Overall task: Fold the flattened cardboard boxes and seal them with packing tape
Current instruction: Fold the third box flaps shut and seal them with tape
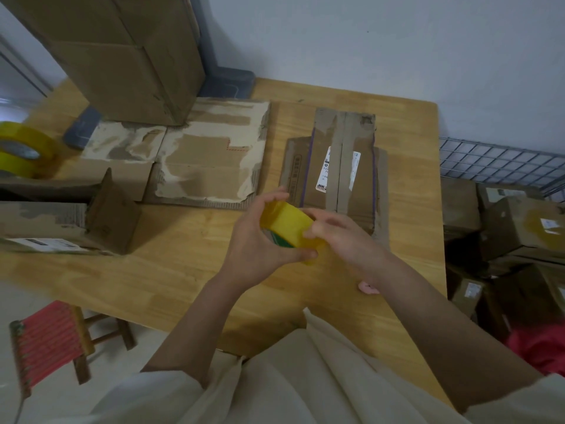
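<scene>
Item: yellow packing tape roll [287, 223], held above the wooden table [189, 240] in both hands.
Left hand [260, 240] curls round the roll; right hand [342, 237] blurred, fingertips apparently picking at its face, grip uncertain. Step judged: finding the tape end. Flattened cardboard box [336, 169] lies just beyond, unfolded; a larger torn sheet [201, 154] and spare tape rolls [21, 151] sit left. Next: free the end, then erect a box.

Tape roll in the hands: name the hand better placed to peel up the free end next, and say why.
Right, probably. The left hand already has its grip around the tape roll, thumb under it, steadying it. The right hand only has its fingertips on the roll's outer face, so it is freer to pick at the end.
</scene>
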